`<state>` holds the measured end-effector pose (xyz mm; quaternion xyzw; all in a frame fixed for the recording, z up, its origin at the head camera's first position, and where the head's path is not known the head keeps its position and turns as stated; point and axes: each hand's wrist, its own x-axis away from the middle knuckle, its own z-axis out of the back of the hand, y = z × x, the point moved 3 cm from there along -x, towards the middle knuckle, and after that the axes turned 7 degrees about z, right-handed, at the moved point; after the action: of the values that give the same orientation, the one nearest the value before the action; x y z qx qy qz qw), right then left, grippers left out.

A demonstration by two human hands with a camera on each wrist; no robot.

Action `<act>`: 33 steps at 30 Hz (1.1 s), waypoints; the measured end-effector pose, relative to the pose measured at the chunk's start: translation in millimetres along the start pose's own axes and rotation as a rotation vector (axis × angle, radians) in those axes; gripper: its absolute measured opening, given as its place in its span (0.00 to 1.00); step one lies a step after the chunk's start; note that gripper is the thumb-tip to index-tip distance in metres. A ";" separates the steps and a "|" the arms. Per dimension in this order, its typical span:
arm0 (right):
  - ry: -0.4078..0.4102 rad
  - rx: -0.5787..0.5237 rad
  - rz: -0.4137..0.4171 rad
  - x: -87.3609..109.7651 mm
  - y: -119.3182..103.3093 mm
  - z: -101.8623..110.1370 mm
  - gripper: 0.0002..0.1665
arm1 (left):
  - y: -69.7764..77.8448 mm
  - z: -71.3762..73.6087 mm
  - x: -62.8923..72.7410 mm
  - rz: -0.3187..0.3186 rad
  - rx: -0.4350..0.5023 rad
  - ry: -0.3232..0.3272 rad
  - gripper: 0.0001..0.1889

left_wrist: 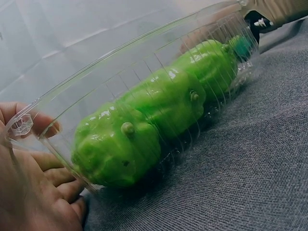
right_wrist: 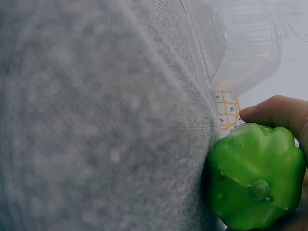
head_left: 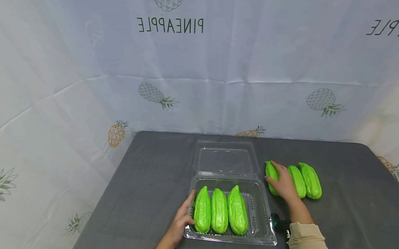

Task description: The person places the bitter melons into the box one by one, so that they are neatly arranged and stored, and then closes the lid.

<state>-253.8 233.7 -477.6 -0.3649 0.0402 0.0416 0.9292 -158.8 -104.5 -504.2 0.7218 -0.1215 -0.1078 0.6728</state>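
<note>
The clear plastic clamshell container (head_left: 259, 228) lies with its lid folded back. Inside it, three bright green, ridged, gourd-like vegetables (head_left: 219, 211) stand side by side, stems toward the near wall in the left wrist view. My left hand (head_left: 179, 224) holds the container's left side, thumb over the rim and the other fingers outside the wall (left_wrist: 43, 192). To the right of the container, my right hand (head_left: 282, 180) grips a single green gourd (right_wrist: 255, 178) that lies on the table. Part of that gourd is hidden under the hand.
Two more green gourds (head_left: 311, 180) lie just right of my right hand. The open lid (head_left: 225, 159) extends toward the back of the grey-covered table (head_left: 148, 182). Behind stands a white curtain (head_left: 195, 63) printed with pineapples. A dark strap with a green part (head_left: 275, 220) is at my right wrist.
</note>
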 end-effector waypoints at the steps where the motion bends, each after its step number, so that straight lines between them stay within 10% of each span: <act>1: -0.009 -0.002 0.004 -0.3 0.0 -0.8 0.39 | 0.1 0.2 0.1 -0.001 0.000 0.000 0.44; 33: -0.067 0.004 0.049 1.2 -3.9 -2.7 0.39 | -0.4 -0.4 -0.3 -0.042 0.005 -0.028 0.43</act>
<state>-252.4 229.1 -477.0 -0.3605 0.0180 0.0765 0.9294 -158.9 -104.0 -504.6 0.7243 -0.1160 -0.1314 0.6668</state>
